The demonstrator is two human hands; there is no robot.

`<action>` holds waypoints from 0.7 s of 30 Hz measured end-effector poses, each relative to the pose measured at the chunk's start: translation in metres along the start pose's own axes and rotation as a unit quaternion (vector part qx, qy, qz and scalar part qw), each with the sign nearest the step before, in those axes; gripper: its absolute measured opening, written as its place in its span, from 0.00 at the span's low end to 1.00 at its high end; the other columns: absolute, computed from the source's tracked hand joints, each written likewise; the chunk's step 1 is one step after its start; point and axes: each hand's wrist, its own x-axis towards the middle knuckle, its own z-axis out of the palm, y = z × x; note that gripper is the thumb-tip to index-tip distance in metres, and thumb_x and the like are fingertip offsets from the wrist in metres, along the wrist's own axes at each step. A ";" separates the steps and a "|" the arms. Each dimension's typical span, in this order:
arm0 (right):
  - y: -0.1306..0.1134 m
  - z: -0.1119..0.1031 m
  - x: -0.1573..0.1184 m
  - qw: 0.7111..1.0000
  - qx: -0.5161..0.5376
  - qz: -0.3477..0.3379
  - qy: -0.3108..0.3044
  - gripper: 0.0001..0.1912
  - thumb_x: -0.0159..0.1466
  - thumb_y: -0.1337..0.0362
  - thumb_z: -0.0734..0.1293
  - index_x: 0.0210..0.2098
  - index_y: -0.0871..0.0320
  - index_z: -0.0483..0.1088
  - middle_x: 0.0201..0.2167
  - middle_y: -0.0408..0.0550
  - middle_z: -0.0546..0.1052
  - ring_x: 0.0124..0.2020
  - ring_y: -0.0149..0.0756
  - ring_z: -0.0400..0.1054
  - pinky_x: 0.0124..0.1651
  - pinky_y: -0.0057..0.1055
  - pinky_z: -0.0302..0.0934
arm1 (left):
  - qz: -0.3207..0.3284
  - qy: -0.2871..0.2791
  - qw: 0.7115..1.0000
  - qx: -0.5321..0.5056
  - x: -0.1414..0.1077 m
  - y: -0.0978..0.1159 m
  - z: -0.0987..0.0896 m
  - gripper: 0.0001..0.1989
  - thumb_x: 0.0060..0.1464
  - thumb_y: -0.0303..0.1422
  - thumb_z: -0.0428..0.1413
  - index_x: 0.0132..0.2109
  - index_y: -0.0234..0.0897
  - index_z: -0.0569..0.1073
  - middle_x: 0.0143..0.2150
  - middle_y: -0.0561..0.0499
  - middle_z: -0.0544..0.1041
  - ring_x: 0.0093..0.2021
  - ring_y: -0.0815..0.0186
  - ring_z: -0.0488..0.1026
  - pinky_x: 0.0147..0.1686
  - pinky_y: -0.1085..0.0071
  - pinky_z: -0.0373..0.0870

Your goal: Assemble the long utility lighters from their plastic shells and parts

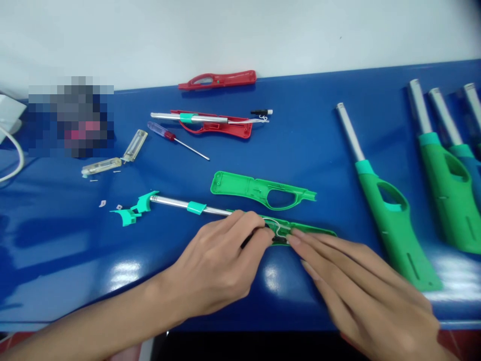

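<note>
Across a glossy blue table [319,135], two hands meet at an open green lighter shell [313,230].
The left hand [221,253] curls over it, grip hidden; the right hand's [361,281] fingers lie close together beside a white wire [278,225], any pinch unclear.

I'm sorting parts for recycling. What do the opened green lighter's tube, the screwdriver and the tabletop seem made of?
Tube: apparently metal, by its bright silvery sheen. Screwdriver: glossy, translucent handle, likely plastic; shiny metal shaft. Tabletop: glossy blue, mirroring lights; perhaps laminate or paint.
</note>
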 end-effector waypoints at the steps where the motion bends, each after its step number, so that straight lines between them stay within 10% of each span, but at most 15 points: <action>1: -0.001 -0.001 0.003 1.000 0.002 0.000 0.002 0.30 0.82 0.53 0.81 0.80 0.48 0.81 0.67 0.54 0.91 0.66 0.58 0.88 0.70 0.51 0.86 | 0.000 -0.001 1.000 -0.001 0.000 0.000 0.000 0.10 0.80 0.16 0.58 0.53 0.31 0.82 0.47 0.44 0.87 0.43 0.57 0.88 0.40 0.62 0.85; 8: -0.012 -0.008 0.029 1.000 0.008 -0.007 0.017 0.22 0.86 0.81 0.66 0.73 0.64 0.80 0.61 0.50 0.93 0.61 0.36 0.87 0.72 0.30 0.75 | -0.013 -0.014 1.000 -0.011 -0.001 0.000 0.000 0.11 0.78 0.15 0.57 0.53 0.31 0.81 0.48 0.43 0.87 0.45 0.56 0.87 0.39 0.62 0.85; 21: -0.011 -0.008 0.028 1.000 0.014 -0.016 0.001 0.19 0.89 0.77 0.66 0.72 0.60 0.81 0.64 0.46 0.92 0.66 0.36 0.84 0.73 0.35 0.73 | -0.011 -0.032 0.999 -0.007 -0.001 -0.002 -0.005 0.14 0.76 0.13 0.56 0.57 0.31 0.81 0.49 0.44 0.86 0.45 0.58 0.86 0.41 0.64 0.85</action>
